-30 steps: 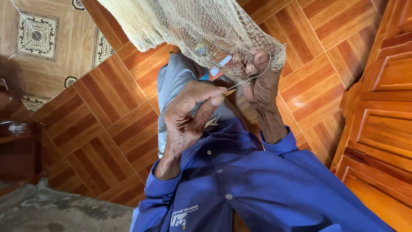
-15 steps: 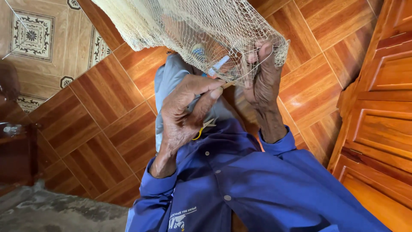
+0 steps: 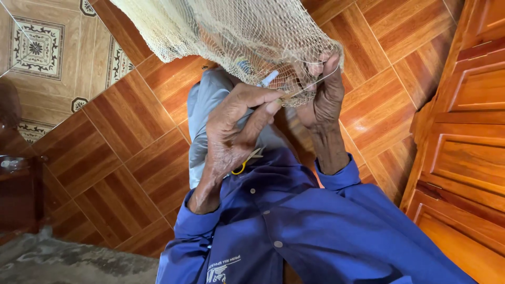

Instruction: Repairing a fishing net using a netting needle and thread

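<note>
A pale fishing net (image 3: 236,31) hangs down from the top of the view over my lap. My right hand (image 3: 326,100) grips the net's lower edge, its fingers curled into the mesh. My left hand (image 3: 236,126) pinches a thin netting needle (image 3: 294,93) between thumb and forefinger at that same edge. A pale thread runs from the needle towards my right hand. A small yellow-handled tool (image 3: 246,163) hangs under my left palm. A blue-and-white object (image 3: 269,79) shows through the mesh just above my left thumb.
I wear a blue shirt (image 3: 315,236) and grey trousers (image 3: 205,105). Brown wood-pattern floor tiles (image 3: 131,137) lie below, with patterned beige tiles (image 3: 37,47) at the upper left. A wooden panelled door (image 3: 463,147) stands to the right and dark furniture (image 3: 16,194) to the left.
My left hand has moved up and to the right, bringing the needle to the net's edge beside my right hand. My right hand has kept its grip on the net.
</note>
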